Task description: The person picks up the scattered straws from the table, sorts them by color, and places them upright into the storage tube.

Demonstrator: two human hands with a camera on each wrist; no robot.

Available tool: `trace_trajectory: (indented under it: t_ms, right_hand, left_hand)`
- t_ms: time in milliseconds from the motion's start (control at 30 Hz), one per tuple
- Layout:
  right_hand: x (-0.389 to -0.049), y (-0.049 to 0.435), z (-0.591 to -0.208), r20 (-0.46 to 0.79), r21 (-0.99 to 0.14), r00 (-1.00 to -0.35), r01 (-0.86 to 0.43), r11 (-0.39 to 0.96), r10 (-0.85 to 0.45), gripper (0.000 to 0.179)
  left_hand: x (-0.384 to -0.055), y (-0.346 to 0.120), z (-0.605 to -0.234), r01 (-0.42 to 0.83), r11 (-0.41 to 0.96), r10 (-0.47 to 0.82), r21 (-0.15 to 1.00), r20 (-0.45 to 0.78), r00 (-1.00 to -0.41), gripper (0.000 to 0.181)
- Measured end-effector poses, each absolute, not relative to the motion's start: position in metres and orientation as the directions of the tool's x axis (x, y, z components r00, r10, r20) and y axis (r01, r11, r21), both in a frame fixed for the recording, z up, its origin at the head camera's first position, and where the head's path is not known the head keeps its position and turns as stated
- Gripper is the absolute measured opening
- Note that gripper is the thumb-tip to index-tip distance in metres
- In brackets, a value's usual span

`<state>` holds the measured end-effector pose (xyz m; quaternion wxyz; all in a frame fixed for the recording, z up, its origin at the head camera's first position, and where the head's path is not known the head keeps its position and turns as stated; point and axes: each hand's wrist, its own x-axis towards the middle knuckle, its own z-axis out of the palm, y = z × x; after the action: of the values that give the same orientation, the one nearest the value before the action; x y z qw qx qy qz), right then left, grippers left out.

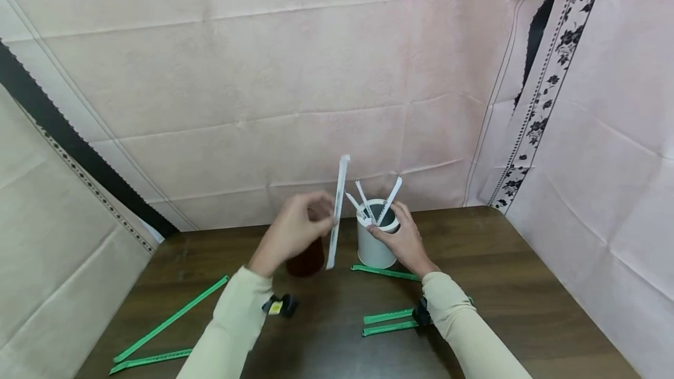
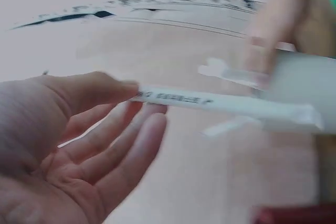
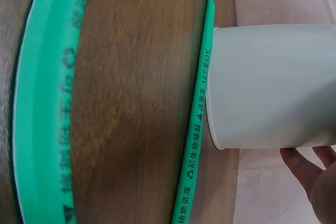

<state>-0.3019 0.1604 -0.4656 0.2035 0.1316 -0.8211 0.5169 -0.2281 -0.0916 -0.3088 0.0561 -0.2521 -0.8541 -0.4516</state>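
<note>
Upright between my left thumb and fingers is a white paper-wrapped straw (image 1: 341, 192); my left hand (image 1: 295, 230) pinches it around its middle. Black print shows on its wrapper in the left wrist view. My right hand (image 1: 404, 240) grips a white cup (image 1: 372, 253) near its rim, thumb and fingers on opposite sides. Several white wrapped straws (image 1: 390, 199) lean out of the cup's mouth. A dark red-brown cup (image 1: 307, 261) stands just left of the pinched straw, partly covered by my left hand.
Along the white cup's base lies a green wrapped straw (image 3: 197, 114). Other green straws (image 1: 389, 316) lie near my right wrist, partly under it. Two longer-looking green straws (image 1: 171, 320) are at the table's left. A pale cloth (image 1: 263, 75) hangs behind the wooden table (image 1: 316, 332).
</note>
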Motion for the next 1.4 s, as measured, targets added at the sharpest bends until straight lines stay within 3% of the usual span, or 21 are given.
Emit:
trace_trajectory:
  t_ms: [233,467,567,700,800,900,1167,1400]
  right_hand:
    - [-0.301,0.161,-0.465,0.464,-0.8,-0.886,-0.422,0.428,-0.005,0.069]
    - [-0.3,0.152,-0.469,0.456,-0.802,-0.89,-0.412,0.432,-0.003,0.069]
    - [-0.299,0.147,-0.472,0.448,-0.806,-0.894,-0.407,0.43,-0.006,0.068]
    - [-0.298,0.146,-0.47,0.445,-0.811,-0.895,-0.396,0.431,0.015,0.064]
    - [-0.299,0.15,-0.467,0.447,-0.806,-0.894,-0.396,0.441,0.016,0.064]
    - [-0.301,0.158,-0.464,0.449,-0.802,-0.893,-0.399,0.445,0.009,0.066]
    - [-0.302,0.158,-0.46,0.462,-0.79,-0.887,-0.414,0.452,-0.005,0.073]
    - [-0.302,0.158,-0.463,0.501,-0.781,-0.865,-0.453,0.43,-0.002,0.072]
  left_hand:
    - [-0.273,-0.039,-0.261,0.551,0.292,0.242,0.782,0.497,-0.833,0.016]
    - [-0.322,-0.01,-0.298,0.513,0.47,0.183,0.718,0.489,-0.853,0.015]
    - [-0.333,-0.007,-0.319,0.463,0.551,0.189,0.694,0.436,-0.88,0.013]
    - [-0.336,0.001,-0.332,0.356,0.615,0.271,0.704,0.236,-0.933,0.019]
    - [-0.334,0.006,-0.326,0.3,0.636,0.337,0.711,0.094,-0.937,0.033]
    - [-0.331,0.007,-0.312,0.296,0.601,0.391,0.743,0.05,-0.919,0.043]
    - [-0.307,-0.044,-0.275,0.353,0.473,0.457,0.807,0.118,-0.882,0.033]
    - [-0.297,-0.111,-0.27,0.4,0.556,0.345,0.729,0.235,-0.909,0.032]
